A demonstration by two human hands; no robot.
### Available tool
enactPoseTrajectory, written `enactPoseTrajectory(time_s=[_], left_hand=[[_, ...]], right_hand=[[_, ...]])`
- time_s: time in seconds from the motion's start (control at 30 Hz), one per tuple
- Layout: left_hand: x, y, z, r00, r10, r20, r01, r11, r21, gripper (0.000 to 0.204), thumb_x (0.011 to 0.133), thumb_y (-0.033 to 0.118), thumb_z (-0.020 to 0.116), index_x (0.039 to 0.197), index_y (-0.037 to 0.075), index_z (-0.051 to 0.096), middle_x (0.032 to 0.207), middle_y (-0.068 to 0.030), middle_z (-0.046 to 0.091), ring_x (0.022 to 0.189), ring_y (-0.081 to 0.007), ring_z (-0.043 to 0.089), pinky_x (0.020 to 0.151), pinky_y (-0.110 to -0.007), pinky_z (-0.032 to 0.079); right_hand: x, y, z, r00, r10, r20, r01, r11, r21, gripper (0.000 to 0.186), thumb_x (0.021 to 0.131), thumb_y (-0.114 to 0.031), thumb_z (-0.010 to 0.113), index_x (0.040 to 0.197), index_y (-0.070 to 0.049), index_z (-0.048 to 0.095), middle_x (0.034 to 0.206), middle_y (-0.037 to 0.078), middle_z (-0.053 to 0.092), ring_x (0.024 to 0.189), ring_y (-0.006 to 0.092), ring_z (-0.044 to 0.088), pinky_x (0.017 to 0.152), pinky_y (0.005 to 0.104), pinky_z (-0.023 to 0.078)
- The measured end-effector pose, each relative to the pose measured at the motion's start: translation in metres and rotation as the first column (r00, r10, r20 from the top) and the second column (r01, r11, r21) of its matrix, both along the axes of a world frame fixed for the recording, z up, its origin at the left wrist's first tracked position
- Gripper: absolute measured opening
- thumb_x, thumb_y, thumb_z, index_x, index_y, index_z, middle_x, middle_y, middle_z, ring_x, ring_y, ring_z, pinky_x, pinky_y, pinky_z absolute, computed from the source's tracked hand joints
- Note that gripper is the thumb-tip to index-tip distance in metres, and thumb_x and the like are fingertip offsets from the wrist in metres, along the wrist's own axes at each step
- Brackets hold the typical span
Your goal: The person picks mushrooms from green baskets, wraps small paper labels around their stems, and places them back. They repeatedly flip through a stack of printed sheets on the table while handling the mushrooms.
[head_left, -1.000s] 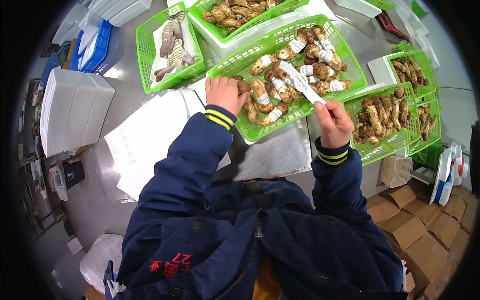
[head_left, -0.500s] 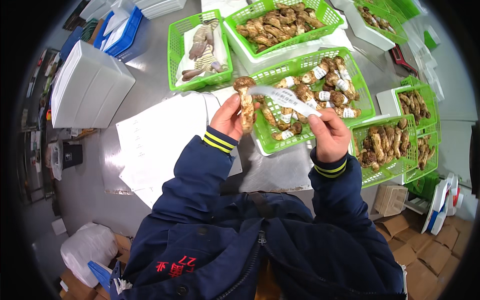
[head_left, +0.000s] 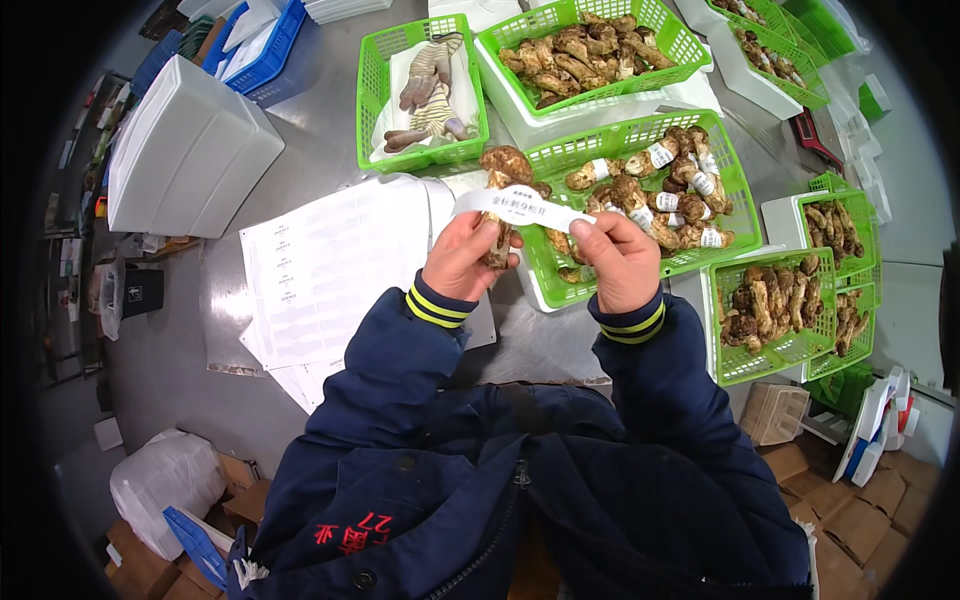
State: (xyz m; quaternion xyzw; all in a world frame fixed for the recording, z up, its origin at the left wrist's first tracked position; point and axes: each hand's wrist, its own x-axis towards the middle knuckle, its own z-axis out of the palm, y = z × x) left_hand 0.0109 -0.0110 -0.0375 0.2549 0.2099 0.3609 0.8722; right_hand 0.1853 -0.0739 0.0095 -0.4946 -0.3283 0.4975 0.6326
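My left hand is closed around an upright mushroom with a brown cap and thick, mottled stem. Between thumb and fingers, my right hand pinches one end of a white printed label strip. The strip crosses in front of the mushroom's stem, its other end close to my left thumb; whether that end is stuck down I cannot tell. Just beyond my hands, a green basket holds several mushrooms with white bands round their stems. Sheets of labels lie on the table left of my left hand.
Green baskets of unbanded mushrooms stand at the back and at the right. Another green basket holds striped gloves. White foam boxes and a blue crate stand at the left on the metal table.
My right hand has moved left and slightly toward me, bringing the strip across the mushroom's stem. My left hand still grips the mushroom. The view has shifted slightly.
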Motion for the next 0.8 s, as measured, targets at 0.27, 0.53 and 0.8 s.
enactPoseTrajectory(time_s=[0.27,0.53,0.8], left_hand=[[0.006,-0.002,-0.006,0.994,0.027,0.103,-0.029,0.999,0.020,0.062,0.084,0.043,0.056,0.129,0.007,0.034,0.107,-0.0045,0.051,0.089,-0.0164,0.053,0.072,-0.030,0.045],[0.010,0.000,0.011,0.996,0.009,0.094,-0.012,0.999,0.033,0.056,0.082,0.022,0.058,0.128,0.003,0.033,0.105,-0.0061,0.052,0.089,-0.0171,0.053,0.072,-0.031,0.045],[0.011,-0.003,-0.001,0.997,0.020,0.074,-0.025,0.998,0.061,0.067,0.083,0.042,0.057,0.129,0.002,0.031,0.105,-0.0063,0.052,0.087,-0.0170,0.053,0.072,-0.031,0.045]], right_hand=[[-0.008,0.002,-0.009,1.000,0.004,0.006,-0.004,0.998,-0.068,0.010,0.080,-0.008,0.066,0.080,0.001,0.061,0.065,-0.004,0.053,0.056,0.0009,0.041,0.049,0.0165,0.032],[-0.004,0.003,-0.014,0.999,-0.039,0.017,0.040,0.995,-0.096,0.009,0.080,-0.007,0.065,0.079,0.001,0.060,0.064,-0.004,0.052,0.056,0.0005,0.041,0.049,0.0164,0.032],[-0.005,0.004,-0.013,0.996,-0.073,0.042,0.077,0.993,-0.093,0.010,0.079,-0.008,0.066,0.077,0.001,0.060,0.064,-0.004,0.052,0.055,0.0008,0.041,0.049,0.0169,0.032]])
